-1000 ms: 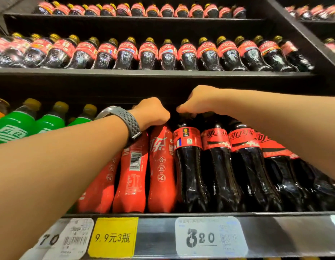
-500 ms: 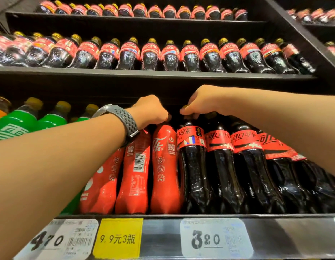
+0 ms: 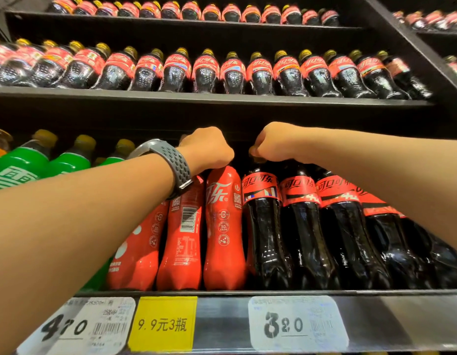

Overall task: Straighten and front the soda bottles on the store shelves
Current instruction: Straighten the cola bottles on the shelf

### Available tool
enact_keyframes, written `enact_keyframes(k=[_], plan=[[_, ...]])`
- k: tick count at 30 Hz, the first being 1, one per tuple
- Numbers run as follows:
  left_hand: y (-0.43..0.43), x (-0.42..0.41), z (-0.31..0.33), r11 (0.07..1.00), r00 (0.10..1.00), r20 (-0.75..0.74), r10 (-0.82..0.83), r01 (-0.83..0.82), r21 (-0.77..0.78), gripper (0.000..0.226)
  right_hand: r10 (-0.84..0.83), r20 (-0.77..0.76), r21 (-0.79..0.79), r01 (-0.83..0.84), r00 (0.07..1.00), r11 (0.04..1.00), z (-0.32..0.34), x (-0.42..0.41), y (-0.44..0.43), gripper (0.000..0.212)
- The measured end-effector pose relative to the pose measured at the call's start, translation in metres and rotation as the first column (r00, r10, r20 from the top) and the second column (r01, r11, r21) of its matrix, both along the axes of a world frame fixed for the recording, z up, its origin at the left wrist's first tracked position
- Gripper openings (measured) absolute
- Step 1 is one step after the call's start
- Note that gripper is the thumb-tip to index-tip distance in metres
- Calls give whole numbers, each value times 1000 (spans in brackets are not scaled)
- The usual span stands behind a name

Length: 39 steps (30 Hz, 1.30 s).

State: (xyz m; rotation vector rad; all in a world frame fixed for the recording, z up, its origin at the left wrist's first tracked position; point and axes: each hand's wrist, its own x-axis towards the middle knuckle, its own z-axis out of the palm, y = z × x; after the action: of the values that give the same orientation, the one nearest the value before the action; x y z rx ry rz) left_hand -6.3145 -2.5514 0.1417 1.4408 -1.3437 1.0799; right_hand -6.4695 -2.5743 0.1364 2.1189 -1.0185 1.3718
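On the lower shelf [image 3: 222, 293], bottles stood upright at the front edge. The left hand [image 3: 206, 147] sat fisted on top of the red-wrapped bottle [image 3: 223, 226], its fingers curled out of sight, apparently round the cap. The right hand [image 3: 276, 142], at three o'clock of it, had its fingers curled round the cap of the dark cola bottle [image 3: 263, 226], which touched that red one. Both forearms hid part of the row. Three red-wrapped bottles stood together, with three green bottles [image 3: 25, 162] at nine o'clock and at least four dark ones at three o'clock. Three price tags [image 3: 296, 324] sat at six o'clock.
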Motion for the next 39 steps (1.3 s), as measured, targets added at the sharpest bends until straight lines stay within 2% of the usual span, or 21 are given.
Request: enact_keyframes(k=[3,7,11,14,19,25,30,35,37,39], plan=[[1,-3,1,1000,999,28,25,-25,13,19,-31,5,-18,32,999,999,1,-4,7,44],[4,-6,1,998,997,36,68,-68,6,19,47,52,-52,-44,998,998,2,0,4,36],[6,-8,-3,998,998,-3,64,-64,-23,33,88,105,-87,-80,991,993,1,7,-7,33],[7,-8,-7,998,999,-10,43,-44,-47,35,61,105,-100,-50,993,994,0,11,-12,32],[5,-10,-13,996,1000,7,25,-24,-91,26,-4,74,-76,10,997,997,1,10,-10,31],[6,-13,-12,991,998,37,47,-42,-125,29,-63,26,-75,64,998,995,-2,10,-9,35],[10,-9,-8,993,992,66,110,-108,-41,38,-137,-7,-61,136,991,989,-3,15,-6,30],[18,-3,2,998,999,25,26,-27,53,24,-181,-4,-22,181,983,983,-1,17,-6,29],[24,5,3,1000,999,38,-3,1,30,22,-189,11,-16,189,982,982,0,16,-5,29],[31,18,2,998,997,71,14,-10,-58,25,-199,30,-41,200,980,979,1,17,-3,28]])
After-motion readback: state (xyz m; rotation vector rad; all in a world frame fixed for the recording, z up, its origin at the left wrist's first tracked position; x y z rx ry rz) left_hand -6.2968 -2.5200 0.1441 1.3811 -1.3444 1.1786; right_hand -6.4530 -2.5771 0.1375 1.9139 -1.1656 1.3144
